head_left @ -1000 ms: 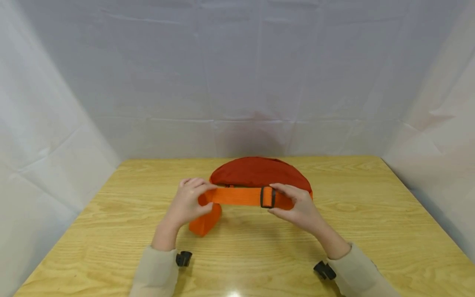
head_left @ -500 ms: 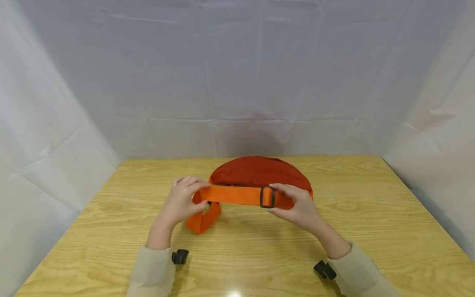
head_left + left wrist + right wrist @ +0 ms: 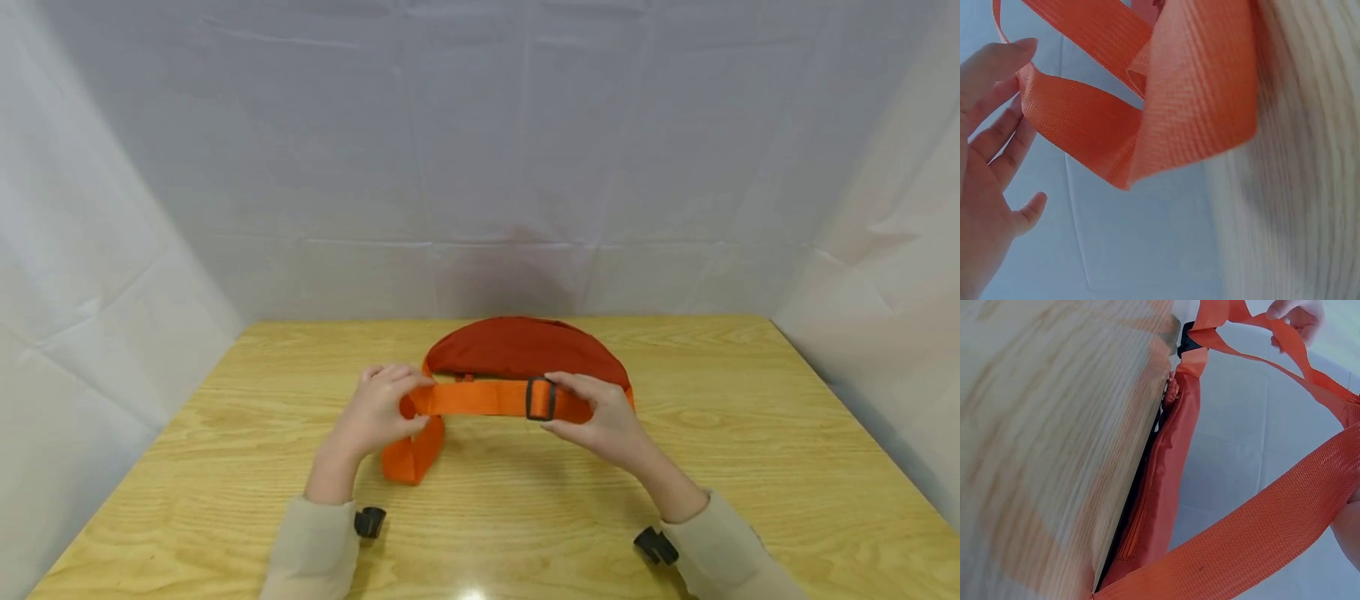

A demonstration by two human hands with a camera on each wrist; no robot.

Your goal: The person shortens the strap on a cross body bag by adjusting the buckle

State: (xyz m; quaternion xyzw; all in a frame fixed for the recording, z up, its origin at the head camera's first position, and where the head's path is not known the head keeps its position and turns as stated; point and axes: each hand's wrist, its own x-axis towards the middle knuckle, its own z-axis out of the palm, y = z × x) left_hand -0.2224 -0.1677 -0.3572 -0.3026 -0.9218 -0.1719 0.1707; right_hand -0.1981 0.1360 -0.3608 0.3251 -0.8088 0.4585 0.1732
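A red waist bag (image 3: 525, 346) with an orange strap (image 3: 480, 397) lies at the back middle of the table. My left hand (image 3: 381, 410) pinches the strap between thumb and fingers, and a loop of webbing hangs below it. In the left wrist view the strap (image 3: 1085, 122) bends away from my fingers (image 3: 1013, 125). My right hand (image 3: 600, 415) pinches the strap at its black slide buckle (image 3: 540, 398). The stretch between both hands is held up in front of the bag. Another black buckle (image 3: 1189, 339) joins the strap to the bag's end in the right wrist view.
The wooden table (image 3: 480, 517) reaches back to a pale hanging sheet (image 3: 480, 167), with more sheeting at both sides. Black mounts (image 3: 370, 522) stick out from both sleeve cuffs. A zipper runs along the bag's (image 3: 1172, 469) lower side, beside the tabletop.
My left hand shifted left and slightly up, then came back right, moving the strap and its hanging loop with it. My right hand stays at the slide buckle. The bag keeps its place.
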